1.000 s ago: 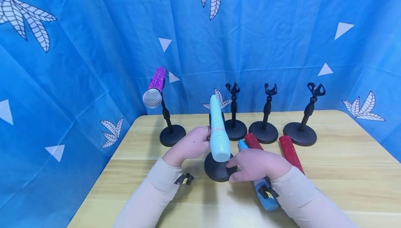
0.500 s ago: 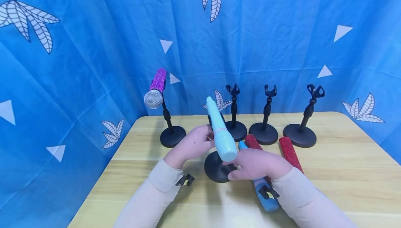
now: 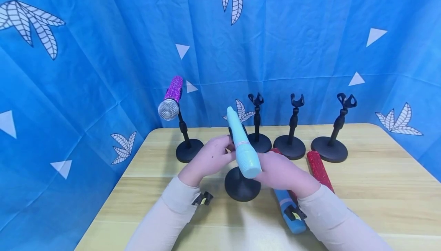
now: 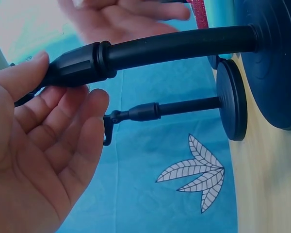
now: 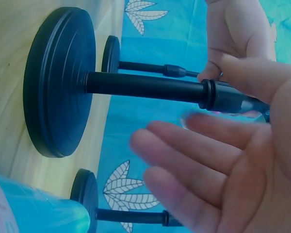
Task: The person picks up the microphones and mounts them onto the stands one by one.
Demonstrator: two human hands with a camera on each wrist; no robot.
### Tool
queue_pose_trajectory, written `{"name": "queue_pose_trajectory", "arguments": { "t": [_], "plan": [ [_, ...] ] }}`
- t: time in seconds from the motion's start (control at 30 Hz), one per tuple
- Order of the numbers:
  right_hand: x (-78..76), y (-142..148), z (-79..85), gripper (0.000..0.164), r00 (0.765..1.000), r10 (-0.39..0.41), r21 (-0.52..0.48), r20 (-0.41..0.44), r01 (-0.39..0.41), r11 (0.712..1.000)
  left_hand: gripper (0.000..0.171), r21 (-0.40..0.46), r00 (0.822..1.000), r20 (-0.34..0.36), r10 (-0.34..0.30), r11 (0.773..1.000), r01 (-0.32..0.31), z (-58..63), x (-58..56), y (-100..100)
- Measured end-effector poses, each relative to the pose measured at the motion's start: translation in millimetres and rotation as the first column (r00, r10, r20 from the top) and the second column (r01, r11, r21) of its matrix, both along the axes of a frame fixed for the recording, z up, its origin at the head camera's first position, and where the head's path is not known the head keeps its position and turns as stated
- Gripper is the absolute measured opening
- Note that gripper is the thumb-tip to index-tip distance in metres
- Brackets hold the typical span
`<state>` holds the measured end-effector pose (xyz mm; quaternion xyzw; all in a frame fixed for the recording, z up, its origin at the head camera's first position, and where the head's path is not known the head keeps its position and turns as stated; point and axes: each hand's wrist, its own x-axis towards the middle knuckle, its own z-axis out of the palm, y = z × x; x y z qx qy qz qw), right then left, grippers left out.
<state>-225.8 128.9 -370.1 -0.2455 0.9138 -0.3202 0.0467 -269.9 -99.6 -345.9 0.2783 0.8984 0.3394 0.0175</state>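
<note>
A light turquoise microphone [image 3: 242, 143] sits tilted on top of a black microphone stand [image 3: 242, 186], its thick end toward me. My left hand [image 3: 210, 155] grips that stand below the clip. In the left wrist view, the thumb and fingers of my left hand [image 4: 53, 126] pinch the collar of the stand's pole [image 4: 184, 48]. My right hand [image 3: 280, 170] is at the right of the stand, partly behind the microphone. Seen from the right wrist, the fingers of my right hand [image 5: 199, 165] are extended and slightly blurred beside the pole [image 5: 145, 88].
At the left, a purple glittery microphone [image 3: 173, 90] rests on its own stand [image 3: 189, 150]. Three bare stands [image 3: 258, 142] [image 3: 289, 146] [image 3: 329, 149] line the back. A blue microphone [image 3: 291, 216] and red glittery ones [image 3: 319, 169] lie at the right, partly under my right arm.
The turquoise microphone's thick end has swung right, its narrow end left. My right hand has risen from near the base to the upper pole. My left hand keeps its hold.
</note>
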Motion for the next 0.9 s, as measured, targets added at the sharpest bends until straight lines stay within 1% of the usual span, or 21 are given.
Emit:
{"name": "queue_pose_trajectory", "arguments": {
  "t": [0.07,0.13,0.23,0.37,0.47,0.57,0.7,0.9],
  "plan": [
    [-0.5,-2.1,1.6,0.072,1.0,-0.027,-0.051,0.011,0.027,0.998,0.018,0.0,1.0,-0.001,0.01,1.0,-0.01,0.6,0.8,-0.5],
    [-1.1,-4.0,3.6,0.082,0.999,-0.03,-0.109,0.039,0.035,0.993,0.018,0.0,1.0,-0.001,0.017,1.0,-0.017,0.8,1.1,-0.4],
    [-2.6,-5.5,7.4,0.087,0.997,-0.006,-0.174,0.073,0.018,0.985,0.018,0.001,1.0,0.0,0.023,1.0,-0.023,0.7,1.3,0.5],
    [-7.8,-6.5,15.5,0.08,0.998,0.017,-0.176,0.064,-0.005,0.984,0.017,-0.002,0.999,-0.01,0.03,1.0,-0.03,0.6,1.3,1.4],
    [-13.5,-7.7,22.3,0.071,0.998,0.034,-0.16,0.046,-0.027,0.987,0.016,-0.003,0.999,-0.02,0.035,0.999,-0.035,1.2,1.5,2.7],
    [-17.5,-10.0,26.2,0.066,0.998,0.033,-0.158,0.052,-0.024,0.987,0.013,-0.01,0.999,-0.037,0.037,0.999,-0.037,2.2,2.3,3.8],
    [-20.1,-13.1,25.7,0.06,0.999,0.012,-0.147,0.043,-0.005,0.989,0.009,-0.03,0.997,-0.064,0.034,0.999,-0.036,2.3,3.6,5.4],
    [-23.0,-18.4,21.6,0.049,0.999,-0.02,-0.116,-0.027,0.017,0.993,0.006,-0.044,0.992,-0.122,0.032,0.998,-0.037,2.4,4.5,4.6]
  ]
}}
